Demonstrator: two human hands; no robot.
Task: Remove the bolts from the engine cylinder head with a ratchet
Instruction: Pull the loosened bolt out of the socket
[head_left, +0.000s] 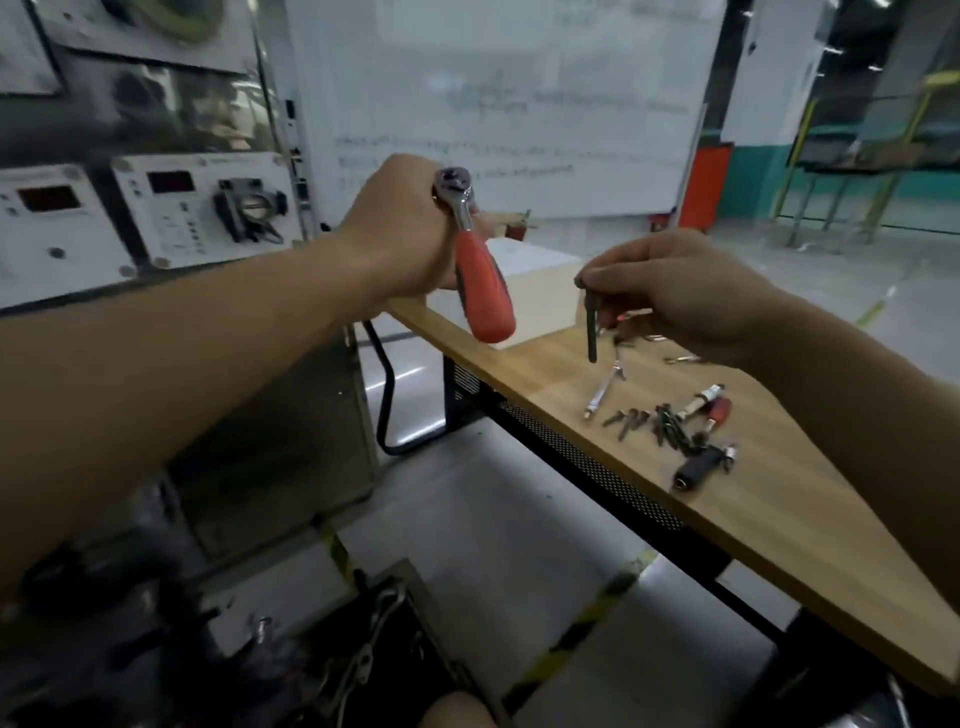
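Here, ratchet in left hand, bolt in right hand.

Your inventory: wooden bench carrying white box, chrome extension bar, red-handled driver, black-handled tool. Whiteboard behind. Instrument panel at your left.

Your right hand covers the top of the bolt, so you cannot see its head. Your left hand hides the far side of the ratchet near its neck. The whiteboard writing is too blurred to read. The heap of dark bits on the table is too small to sort out. The engine, at the bottom left, is dark, blurred and cut off by the edge.
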